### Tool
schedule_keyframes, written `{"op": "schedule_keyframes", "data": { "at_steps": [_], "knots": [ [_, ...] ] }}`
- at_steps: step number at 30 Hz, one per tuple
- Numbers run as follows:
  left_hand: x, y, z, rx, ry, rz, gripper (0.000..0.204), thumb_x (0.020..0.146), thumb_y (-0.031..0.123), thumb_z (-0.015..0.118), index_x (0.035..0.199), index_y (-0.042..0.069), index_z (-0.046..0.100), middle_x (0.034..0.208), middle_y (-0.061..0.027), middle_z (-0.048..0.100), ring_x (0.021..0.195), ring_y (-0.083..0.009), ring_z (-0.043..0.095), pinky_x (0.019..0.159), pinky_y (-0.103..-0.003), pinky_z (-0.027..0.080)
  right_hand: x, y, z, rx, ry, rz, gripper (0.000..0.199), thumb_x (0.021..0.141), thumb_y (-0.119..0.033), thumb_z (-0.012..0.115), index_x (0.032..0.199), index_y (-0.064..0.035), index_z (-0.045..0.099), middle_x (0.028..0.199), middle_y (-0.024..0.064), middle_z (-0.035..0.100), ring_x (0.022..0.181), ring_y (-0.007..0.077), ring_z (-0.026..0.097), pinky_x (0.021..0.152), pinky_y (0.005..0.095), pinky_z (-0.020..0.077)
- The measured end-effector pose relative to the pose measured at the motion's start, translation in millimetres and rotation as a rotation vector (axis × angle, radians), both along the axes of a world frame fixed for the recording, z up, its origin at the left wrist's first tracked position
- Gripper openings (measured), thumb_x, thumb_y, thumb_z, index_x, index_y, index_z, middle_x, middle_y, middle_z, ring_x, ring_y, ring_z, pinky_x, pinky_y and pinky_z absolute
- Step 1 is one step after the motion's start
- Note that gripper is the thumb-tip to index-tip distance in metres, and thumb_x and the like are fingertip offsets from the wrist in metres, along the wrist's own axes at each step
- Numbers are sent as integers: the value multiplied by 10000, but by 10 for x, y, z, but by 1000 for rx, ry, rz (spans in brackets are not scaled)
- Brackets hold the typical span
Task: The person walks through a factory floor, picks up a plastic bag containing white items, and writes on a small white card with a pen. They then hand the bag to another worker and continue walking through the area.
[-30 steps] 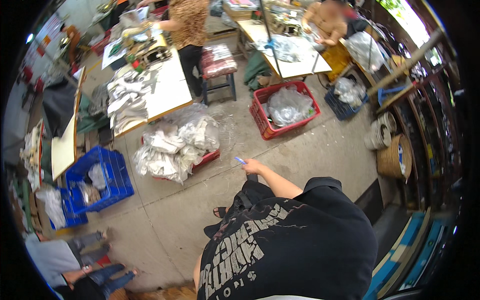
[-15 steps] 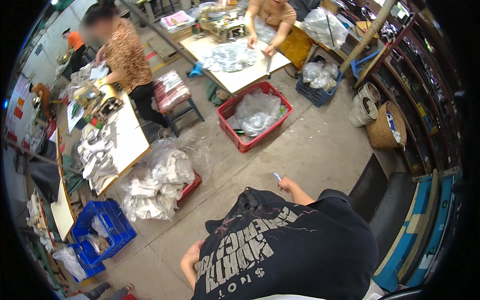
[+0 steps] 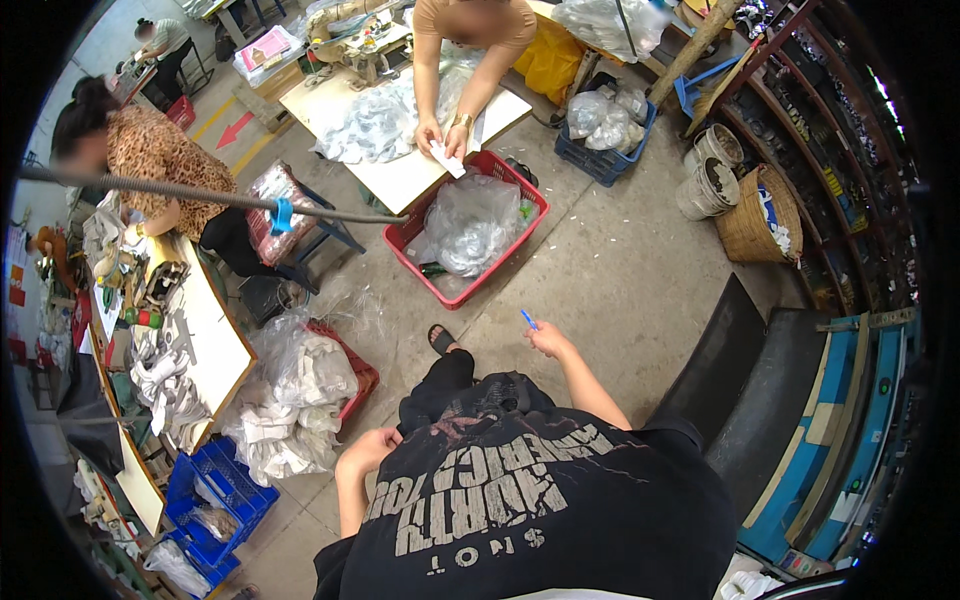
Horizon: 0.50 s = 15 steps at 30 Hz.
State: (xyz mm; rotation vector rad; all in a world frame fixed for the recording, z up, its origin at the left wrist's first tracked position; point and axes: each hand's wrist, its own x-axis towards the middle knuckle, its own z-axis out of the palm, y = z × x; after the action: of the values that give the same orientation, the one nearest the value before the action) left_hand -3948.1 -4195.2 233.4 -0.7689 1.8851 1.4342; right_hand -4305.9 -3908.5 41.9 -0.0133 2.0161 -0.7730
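One small blue pen [image 3: 528, 319] stays pinched in the raised right hand [image 3: 549, 340], now nearer the red crate [image 3: 520, 240] at twelve o'clock; the left hand [image 3: 368, 450] hangs empty, fingers loosely curled.

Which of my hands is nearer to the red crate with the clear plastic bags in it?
Right. The right hand, holding a small blue pen, is raised just short of the red crate. The left hand hangs low by the hip, farther off.
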Motion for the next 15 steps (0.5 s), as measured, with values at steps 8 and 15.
{"op": "schedule_keyframes", "data": {
  "at_steps": [8,15],
  "knots": [
    [-1481,-572,187,-494,135,79,337,895,349,639,905,12,635,753,-226,649,756,-388,654,679,-434,498,-895,-245,-129,63,85,48,237,880,-298,591,962,-77,611,682,23,549,487,130,447,415,317,345],
    [-2297,-710,510,-423,217,290,248,936,257,607,930,10,601,628,-157,588,558,-250,577,562,-378,447,-1770,-864,170,-90,23,34,222,896,-262,569,984,-68,632,672,16,533,481,126,436,421,306,341]
  ]
}}
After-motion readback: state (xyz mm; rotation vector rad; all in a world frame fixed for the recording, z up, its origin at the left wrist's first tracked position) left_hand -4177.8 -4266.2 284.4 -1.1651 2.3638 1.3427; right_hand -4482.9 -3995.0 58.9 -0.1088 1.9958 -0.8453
